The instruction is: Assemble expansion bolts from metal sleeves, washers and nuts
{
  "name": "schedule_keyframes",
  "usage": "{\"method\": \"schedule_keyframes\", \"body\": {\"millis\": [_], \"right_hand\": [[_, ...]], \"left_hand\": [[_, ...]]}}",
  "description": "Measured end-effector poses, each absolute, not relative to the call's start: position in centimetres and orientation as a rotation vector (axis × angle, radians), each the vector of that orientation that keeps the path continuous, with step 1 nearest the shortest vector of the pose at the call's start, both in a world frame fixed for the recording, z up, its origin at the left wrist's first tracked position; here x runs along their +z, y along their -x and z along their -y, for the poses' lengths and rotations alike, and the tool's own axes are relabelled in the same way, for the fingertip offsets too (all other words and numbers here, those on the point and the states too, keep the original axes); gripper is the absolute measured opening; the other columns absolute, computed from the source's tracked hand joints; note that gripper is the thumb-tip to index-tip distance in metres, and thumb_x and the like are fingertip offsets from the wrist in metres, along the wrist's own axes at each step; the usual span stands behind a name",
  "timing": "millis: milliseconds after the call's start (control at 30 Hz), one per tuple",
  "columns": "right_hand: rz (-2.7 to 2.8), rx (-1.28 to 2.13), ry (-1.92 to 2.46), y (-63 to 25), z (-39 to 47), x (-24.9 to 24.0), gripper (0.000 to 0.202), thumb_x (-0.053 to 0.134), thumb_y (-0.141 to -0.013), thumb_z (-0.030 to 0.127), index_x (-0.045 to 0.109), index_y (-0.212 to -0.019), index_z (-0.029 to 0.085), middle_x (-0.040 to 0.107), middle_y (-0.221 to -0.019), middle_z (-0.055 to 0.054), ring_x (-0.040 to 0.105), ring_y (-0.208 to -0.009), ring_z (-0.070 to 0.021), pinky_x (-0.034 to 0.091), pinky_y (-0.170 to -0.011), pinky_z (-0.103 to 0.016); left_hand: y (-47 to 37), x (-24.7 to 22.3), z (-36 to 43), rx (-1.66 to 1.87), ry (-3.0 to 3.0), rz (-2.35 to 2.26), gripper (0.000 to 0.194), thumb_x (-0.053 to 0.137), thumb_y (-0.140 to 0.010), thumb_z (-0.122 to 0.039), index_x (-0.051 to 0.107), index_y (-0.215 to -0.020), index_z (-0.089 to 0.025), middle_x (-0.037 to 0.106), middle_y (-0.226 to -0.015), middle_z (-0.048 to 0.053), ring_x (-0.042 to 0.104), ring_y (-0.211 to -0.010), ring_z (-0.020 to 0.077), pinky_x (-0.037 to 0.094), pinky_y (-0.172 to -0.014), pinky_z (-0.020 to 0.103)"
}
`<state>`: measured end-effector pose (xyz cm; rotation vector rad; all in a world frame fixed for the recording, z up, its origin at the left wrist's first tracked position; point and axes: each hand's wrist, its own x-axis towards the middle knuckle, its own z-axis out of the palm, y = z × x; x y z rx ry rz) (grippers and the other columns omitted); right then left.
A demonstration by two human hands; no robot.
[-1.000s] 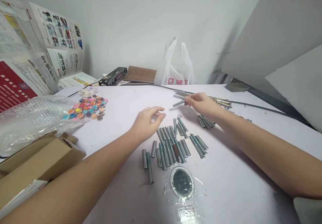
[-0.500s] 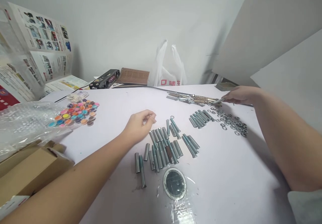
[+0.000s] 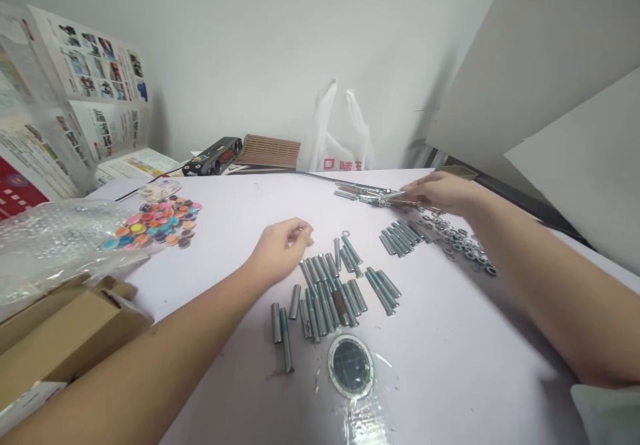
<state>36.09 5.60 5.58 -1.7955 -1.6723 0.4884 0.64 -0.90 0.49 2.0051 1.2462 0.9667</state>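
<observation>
My left hand (image 3: pixel 279 250) rests on the white table with thumb and fingertips curled together. Whether anything small sits in that pinch is hidden. Just right of it lie rows of metal sleeves and blue-tinted bolts (image 3: pixel 327 291). My right hand (image 3: pixel 435 190) reaches to the far side, its fingers closed on a silver bolt (image 3: pixel 394 195). This bolt is over a loose pile of long thin bolts (image 3: pixel 361 195). Below the right hand are a heap of washers and nuts (image 3: pixel 463 243) and a neat group of bolts (image 3: pixel 400 238).
Colourful discs (image 3: pixel 160 221) and a clear plastic bag (image 3: pixel 55 238) lie left, behind a cardboard box (image 3: pixel 75 338). A round dark disc (image 3: pixel 351 366) is at the front. A white carrier bag (image 3: pixel 340 138) stands at the back near a black device (image 3: pixel 213 157).
My right hand has moved left along the far pile, carrying the silver bolt over the thin bolts. My left hand keeps its place. The whole view has shifted slightly.
</observation>
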Motion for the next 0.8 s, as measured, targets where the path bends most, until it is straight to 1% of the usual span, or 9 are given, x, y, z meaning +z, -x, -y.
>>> {"method": "schedule_keyframes", "body": {"millis": [67, 167, 267, 367, 433, 533, 633, 733, 800], "right_hand": [[1.758, 0.613, 1.756, -33.1, -5.9, 4.1, 0.02, 0.069, -0.082, 0.029, 0.075, -0.083, 0.01, 0.07, -0.075, -0.013, 0.059, -0.06, -0.0143, 0.047, -0.057, -0.029], [1.815, 0.608, 1.73, -29.4, -6.6, 1.9, 0.027, 0.068, -0.08, 0.032, 0.074, -0.098, 0.013, 0.072, -0.082, -0.01, 0.062, -0.064, -0.0164, 0.05, -0.06, -0.03], [1.891, 0.475, 1.722, -27.5, -7.0, 0.8, 0.025, 0.068, -0.076, 0.029, 0.075, -0.096, 0.015, 0.073, -0.088, -0.009, 0.065, -0.075, -0.0195, 0.051, -0.073, -0.033], [1.967, 0.276, 1.717, -27.6, -6.9, 1.1, 0.021, 0.064, -0.075, 0.025, 0.075, -0.091, 0.016, 0.073, -0.098, -0.009, 0.063, -0.092, -0.0236, 0.046, -0.086, -0.035], [1.987, 0.181, 1.749, -28.7, -6.7, 2.2, 0.022, 0.063, -0.077, 0.029, 0.075, -0.09, 0.017, 0.073, -0.099, -0.01, 0.062, -0.091, -0.0244, 0.045, -0.083, -0.035], [1.958, 0.117, 1.886, -32.0, -6.5, 4.4, 0.026, 0.061, -0.079, 0.037, 0.075, -0.087, 0.016, 0.073, -0.085, -0.011, 0.062, -0.072, -0.0219, 0.045, -0.067, -0.034], [1.968, 0.13, 2.072, -35.9, -6.0, 6.0, 0.022, 0.064, -0.075, 0.033, 0.076, -0.081, 0.015, 0.071, -0.072, -0.011, 0.06, -0.061, -0.0216, 0.043, -0.057, -0.034], [2.077, 0.201, 2.141, -38.7, -5.0, 5.6, 0.014, 0.066, -0.072, 0.023, 0.078, -0.077, 0.02, 0.074, -0.074, -0.007, 0.062, -0.065, -0.0218, 0.045, -0.06, -0.033], [2.137, 0.195, 2.112, -39.7, -4.1, 4.3, 0.018, 0.063, -0.072, 0.019, 0.079, -0.08, 0.022, 0.076, -0.084, -0.005, 0.065, -0.074, -0.022, 0.046, -0.065, -0.031]], "left_hand": [[-0.6, 0.5, 0.9, 0.956, -1.999, -1.258, 0.023, 0.05, -0.091, -0.035, 0.068, -0.09, -0.02, 0.075, -0.085, 0.006, 0.069, -0.084, 0.0204, 0.052, -0.085, 0.038], [-0.7, 0.5, 1.0, 0.938, -1.984, -1.276, 0.023, 0.051, -0.09, -0.036, 0.068, -0.091, -0.02, 0.075, -0.085, 0.005, 0.069, -0.085, 0.0205, 0.052, -0.085, 0.038], [-0.7, 0.6, 1.0, 0.925, -1.985, -1.277, 0.024, 0.05, -0.091, -0.036, 0.068, -0.091, -0.02, 0.075, -0.085, 0.005, 0.069, -0.086, 0.0208, 0.052, -0.085, 0.038], [-0.7, 0.6, 0.9, 0.921, -2.004, -1.271, 0.024, 0.05, -0.091, -0.036, 0.068, -0.091, -0.02, 0.075, -0.085, 0.005, 0.069, -0.085, 0.0211, 0.052, -0.085, 0.038], [-0.7, 0.6, 0.8, 0.923, -2.011, -1.276, 0.024, 0.05, -0.09, -0.036, 0.068, -0.089, -0.02, 0.075, -0.084, 0.004, 0.069, -0.084, 0.0212, 0.052, -0.084, 0.038], [-0.6, 0.4, 0.7, 0.919, -2.015, -1.281, 0.024, 0.05, -0.09, -0.037, 0.068, -0.089, -0.02, 0.075, -0.084, 0.005, 0.07, -0.084, 0.0214, 0.052, -0.084, 0.037], [-0.6, 0.4, 0.7, 0.899, -2.035, -1.282, 0.025, 0.05, -0.091, -0.037, 0.068, -0.089, -0.021, 0.075, -0.084, 0.004, 0.069, -0.084, 0.0214, 0.052, -0.083, 0.036], [-0.6, 0.5, 0.7, 0.862, -2.048, -1.296, 0.026, 0.05, -0.091, -0.039, 0.068, -0.089, -0.021, 0.075, -0.085, 0.004, 0.069, -0.085, 0.0215, 0.052, -0.083, 0.036], [-0.6, 0.6, 0.7, 0.85, -2.052, -1.302, 0.027, 0.049, -0.091, -0.04, 0.068, -0.089, -0.021, 0.075, -0.086, 0.004, 0.069, -0.085, 0.0218, 0.052, -0.082, 0.036]]}}
